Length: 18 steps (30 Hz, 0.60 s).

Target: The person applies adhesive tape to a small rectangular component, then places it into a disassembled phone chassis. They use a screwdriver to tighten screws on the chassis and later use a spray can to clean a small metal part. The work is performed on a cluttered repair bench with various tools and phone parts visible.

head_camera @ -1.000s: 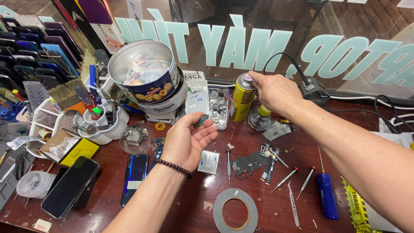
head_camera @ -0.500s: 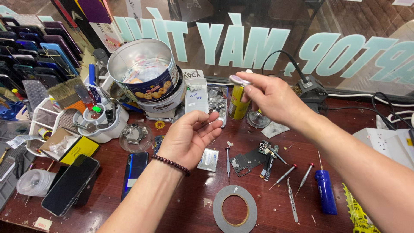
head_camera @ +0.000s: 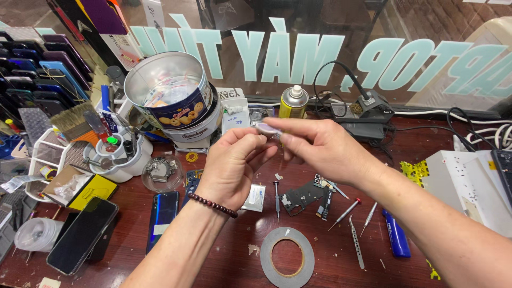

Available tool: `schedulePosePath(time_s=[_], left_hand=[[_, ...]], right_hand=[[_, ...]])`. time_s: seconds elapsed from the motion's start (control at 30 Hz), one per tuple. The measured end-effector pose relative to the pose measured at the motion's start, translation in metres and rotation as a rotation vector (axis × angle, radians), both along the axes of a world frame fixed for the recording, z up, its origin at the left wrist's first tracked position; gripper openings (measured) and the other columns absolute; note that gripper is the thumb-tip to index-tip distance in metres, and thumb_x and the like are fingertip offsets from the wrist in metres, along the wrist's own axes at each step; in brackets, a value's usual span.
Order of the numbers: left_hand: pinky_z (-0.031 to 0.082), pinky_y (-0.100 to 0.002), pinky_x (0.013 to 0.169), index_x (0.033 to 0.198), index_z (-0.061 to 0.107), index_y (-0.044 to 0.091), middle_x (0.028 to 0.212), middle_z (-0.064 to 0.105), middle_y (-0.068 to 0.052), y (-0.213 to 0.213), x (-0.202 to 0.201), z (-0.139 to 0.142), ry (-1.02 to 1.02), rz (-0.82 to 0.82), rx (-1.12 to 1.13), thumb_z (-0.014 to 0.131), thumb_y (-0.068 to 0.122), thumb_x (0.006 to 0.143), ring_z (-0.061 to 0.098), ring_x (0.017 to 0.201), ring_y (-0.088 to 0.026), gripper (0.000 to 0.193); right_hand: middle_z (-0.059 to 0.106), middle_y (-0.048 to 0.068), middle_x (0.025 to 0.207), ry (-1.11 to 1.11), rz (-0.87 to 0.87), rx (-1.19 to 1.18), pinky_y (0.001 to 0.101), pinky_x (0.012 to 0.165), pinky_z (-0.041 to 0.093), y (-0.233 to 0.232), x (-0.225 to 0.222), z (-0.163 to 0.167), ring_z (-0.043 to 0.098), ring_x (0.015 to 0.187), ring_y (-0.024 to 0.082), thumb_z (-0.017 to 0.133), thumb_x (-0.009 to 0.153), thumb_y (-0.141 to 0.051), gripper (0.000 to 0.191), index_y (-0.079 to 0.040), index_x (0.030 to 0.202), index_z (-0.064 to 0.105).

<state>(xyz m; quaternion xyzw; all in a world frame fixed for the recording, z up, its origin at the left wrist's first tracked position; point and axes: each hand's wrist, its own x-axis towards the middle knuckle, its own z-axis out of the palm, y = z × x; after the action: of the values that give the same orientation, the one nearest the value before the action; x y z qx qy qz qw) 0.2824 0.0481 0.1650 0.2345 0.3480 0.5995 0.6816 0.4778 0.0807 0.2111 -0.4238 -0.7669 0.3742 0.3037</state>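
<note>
Two bare hands meeting over a crowded reddish-brown wooden workbench [head_camera: 416,160], pinching one small pale disc [head_camera: 265,128] between them, above the middle of the bench.

Largest first: round metal biscuit tin [head_camera: 169,90], shiny inside, tilted on a white tub at back left; glossy black phone [head_camera: 81,234] lying flat at front left; flat grey ring of tape [head_camera: 287,257] near the front edge; yellow spray can [head_camera: 293,102] with white cap upright just behind the hands; slim screwdrivers [head_camera: 345,213], steel tweezers [head_camera: 356,241] and a dark phone frame piece [head_camera: 301,197] scattered below. Left hand [head_camera: 229,165], dark bead bracelet at the wrist, fingers narrowed on the disc; right hand [head_camera: 320,146] fingertips closed on its other edge. Likely risk: thin, smooth disc slipping from so light a pinch, dropping among the small parts underneath and getting lost there or scratched.
</note>
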Motion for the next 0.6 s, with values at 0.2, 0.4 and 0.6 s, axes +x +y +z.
schedulePosePath(time_s=[0.2,0.4,0.6], left_hand=[[0.062,-0.031,0.084,0.106,0.062,0.0,0.103,0.071,-0.013,-0.0015,-0.0019,0.004,-0.01,-0.046,0.041,0.067,-0.001,0.09,0.071,0.091,-0.02,0.016],[0.062,-0.032,0.084,0.103,0.06,0.001,0.104,0.071,-0.016,-0.0037,-0.0029,0.0064,-0.046,-0.049,0.042,0.066,-0.001,0.09,0.072,0.093,-0.022,0.015],[0.062,-0.032,0.084,0.103,0.059,0.002,0.103,0.071,-0.016,-0.0029,-0.0047,0.0049,-0.041,-0.066,-0.023,0.065,-0.001,0.089,0.073,0.095,-0.023,0.015]], right_hand=[[0.07,-0.002,0.079,-0.008,0.004,-0.067,0.0228,0.065,0.053,0.0001,-0.0011,0.0033,0.062,0.072,0.004,0.057,0.1,-0.018,0.043,-0.02,0.142,0.063],[0.069,-0.003,0.081,0.072,0.076,-0.083,0.0216,0.065,0.053,0.0022,0.0012,-0.0001,0.06,0.073,0.003,0.056,0.101,-0.017,0.044,-0.019,0.145,0.062],[0.067,-0.004,0.075,0.069,0.008,-0.179,0.0219,0.06,0.052,-0.0006,0.0032,-0.0029,0.059,0.068,0.003,0.058,0.1,-0.018,0.042,-0.022,0.142,0.064]])
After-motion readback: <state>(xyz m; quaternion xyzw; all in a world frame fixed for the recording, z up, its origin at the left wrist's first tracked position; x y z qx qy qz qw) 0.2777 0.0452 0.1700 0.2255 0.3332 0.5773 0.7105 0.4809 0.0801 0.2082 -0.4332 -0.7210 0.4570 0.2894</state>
